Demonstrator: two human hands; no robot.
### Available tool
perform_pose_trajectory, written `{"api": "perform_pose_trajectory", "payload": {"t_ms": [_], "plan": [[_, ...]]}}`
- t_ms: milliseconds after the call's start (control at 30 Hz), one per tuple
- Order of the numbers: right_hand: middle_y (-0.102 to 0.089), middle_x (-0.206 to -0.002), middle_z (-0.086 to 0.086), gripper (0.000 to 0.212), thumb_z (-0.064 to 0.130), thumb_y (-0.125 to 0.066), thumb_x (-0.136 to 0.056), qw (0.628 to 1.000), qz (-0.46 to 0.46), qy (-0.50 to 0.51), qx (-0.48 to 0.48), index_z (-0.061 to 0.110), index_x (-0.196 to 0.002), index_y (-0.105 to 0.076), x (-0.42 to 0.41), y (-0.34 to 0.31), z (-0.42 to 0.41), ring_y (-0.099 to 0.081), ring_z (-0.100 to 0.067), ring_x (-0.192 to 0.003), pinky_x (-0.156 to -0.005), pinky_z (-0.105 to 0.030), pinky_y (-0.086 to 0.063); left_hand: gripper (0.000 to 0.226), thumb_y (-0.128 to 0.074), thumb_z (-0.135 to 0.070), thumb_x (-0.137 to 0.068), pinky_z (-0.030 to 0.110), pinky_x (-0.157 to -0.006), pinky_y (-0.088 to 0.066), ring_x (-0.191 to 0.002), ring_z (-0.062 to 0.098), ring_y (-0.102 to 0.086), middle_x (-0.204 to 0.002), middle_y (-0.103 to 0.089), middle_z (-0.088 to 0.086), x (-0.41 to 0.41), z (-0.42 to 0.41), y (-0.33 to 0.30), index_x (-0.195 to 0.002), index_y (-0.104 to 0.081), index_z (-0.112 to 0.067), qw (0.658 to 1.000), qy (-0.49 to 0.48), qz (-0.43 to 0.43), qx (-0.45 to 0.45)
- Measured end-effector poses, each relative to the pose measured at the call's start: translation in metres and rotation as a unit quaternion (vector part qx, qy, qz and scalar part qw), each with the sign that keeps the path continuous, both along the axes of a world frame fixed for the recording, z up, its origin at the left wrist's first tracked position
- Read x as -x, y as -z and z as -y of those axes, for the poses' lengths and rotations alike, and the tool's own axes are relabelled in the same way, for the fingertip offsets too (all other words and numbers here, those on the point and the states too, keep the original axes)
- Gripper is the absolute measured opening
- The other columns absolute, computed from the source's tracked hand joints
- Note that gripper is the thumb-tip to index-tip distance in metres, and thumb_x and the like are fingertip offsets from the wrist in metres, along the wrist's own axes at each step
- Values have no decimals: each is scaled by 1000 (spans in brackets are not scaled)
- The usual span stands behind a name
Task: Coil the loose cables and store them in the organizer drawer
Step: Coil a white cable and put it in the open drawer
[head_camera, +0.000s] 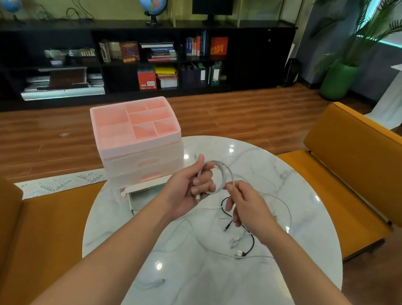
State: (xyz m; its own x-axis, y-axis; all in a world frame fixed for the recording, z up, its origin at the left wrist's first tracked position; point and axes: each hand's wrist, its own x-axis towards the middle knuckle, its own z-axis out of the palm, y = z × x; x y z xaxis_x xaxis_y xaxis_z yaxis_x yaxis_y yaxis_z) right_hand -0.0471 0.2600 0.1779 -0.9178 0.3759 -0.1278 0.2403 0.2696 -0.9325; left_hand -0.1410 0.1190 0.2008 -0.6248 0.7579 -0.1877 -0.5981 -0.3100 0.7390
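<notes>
Both hands' grip [190, 185] on white cable [222, 176]

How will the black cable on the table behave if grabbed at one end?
Probably floppy: the black cable lies in loose curves on the marble table, so it should trail rather than lift whole. It looks thin, so likely light. It crosses white cables beside it, so it may snag and drag them along.

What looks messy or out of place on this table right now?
Loose cables lie tangled on the marble table: a black cable crossing thin white cables. The left hand and right hand hold a half-coiled white cable. The pink organizer sits straight.
</notes>
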Motion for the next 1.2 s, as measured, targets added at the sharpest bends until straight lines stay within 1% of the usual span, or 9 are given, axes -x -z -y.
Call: {"api": "perform_pose_trajectory", "payload": {"t_ms": [200, 300, 433, 533, 667, 767, 900, 1067, 1200], "plan": [[-62, -81, 2, 42, 48, -31, -101, 980, 60, -57, -184, 21, -108, -62, -7, 9, 18, -59, -19, -79, -77, -40, -48, 38, -32, -26, -107, 28, -93, -49, -56, 10, -44, -62, -39, -3, 5, -5, 0, -129, -54, -5, 996, -87, -25, -18], [-65, -92, 1, 41, 48, -34, -101, 975, 63, -90, -192, 21, -110, -63, -10, 7, 26, -60, -17, -86, -80, -38, -49, 36, -31, -27, -107, 34, -100, -45, -80, 14, -61, -70, -58, -4, 4, -7, 1, -113, -63, -10, 978, -127, -145, 84], [-57, -75, 2, 31, 39, -41, -101, 978, 79, -107, -160, 23, -102, -67, -9, 0, 25, -48, -14, -58, -60, -32, -41, 53, -28, -28, -107, 24, -99, -35, -120, -1, -47, -80, -70, -20, 1, -7, 4, -84, -71, -7, 885, -97, -357, 283], [-58, -72, 8, 34, 46, -45, -98, 969, 87, -126, -193, 23, -90, -69, -11, -8, 22, -55, -15, -63, -63, -33, -46, 46, -28, -29, -107, 21, -98, -32, -105, -7, -49, -81, -60, -27, 2, -6, 9, -107, -68, -6, 819, -57, -443, 360], [-60, -72, 5, 35, 48, -47, -96, 969, 95, -135, -183, 23, -82, -67, -12, -12, 17, -59, -19, -71, -73, -43, -53, 36, -29, -32, -106, 27, -89, -46, -86, 3, -62, -81, -70, -9, 3, -2, 16, -125, -56, -17, 749, 49, -506, 424], [-58, -77, 1, 25, 38, -49, -97, 970, 99, -132, -180, 20, -89, -64, -12, -15, 14, -50, -15, -64, -61, -39, -46, 33, -30, -30, -106, 21, -70, -45, -68, 8, -65, -75, -68, 1, 6, 3, 17, -120, -57, -17, 757, 102, -475, 437], [-48, -77, 8, 8, 28, -53, -95, 978, 58, -112, -165, 22, -94, -58, -12, -22, 4, -45, -6, -61, -51, -20, -38, 36, -35, -24, -105, 31, -69, -50, -54, 12, -54, -61, -54, 2, 11, 12, 22, -104, -67, -7, 804, 120, -415, 408], [-59, -96, 13, 35, 36, -65, -87, 978, 31, -115, -172, 39, -122, -60, -8, -19, -3, -54, -1, -85, -73, -21, -45, 37, -37, -17, -104, 30, -71, -51, -41, 10, -37, -51, -37, 2, 1, 11, 8, -79, -62, -6, 876, 154, -329, 318], [-70, -95, 15, 32, 44, -67, -83, 990, 24, -129, -42, 41, -115, -69, -6, -16, -7, -61, -2, -92, -87, -27, -48, 31, -41, -21, -96, 23, -57, -44, -43, 13, -26, -53, -27, 2, -6, 9, -2, -66, -45, -10, 900, 168, -289, 281]]}}
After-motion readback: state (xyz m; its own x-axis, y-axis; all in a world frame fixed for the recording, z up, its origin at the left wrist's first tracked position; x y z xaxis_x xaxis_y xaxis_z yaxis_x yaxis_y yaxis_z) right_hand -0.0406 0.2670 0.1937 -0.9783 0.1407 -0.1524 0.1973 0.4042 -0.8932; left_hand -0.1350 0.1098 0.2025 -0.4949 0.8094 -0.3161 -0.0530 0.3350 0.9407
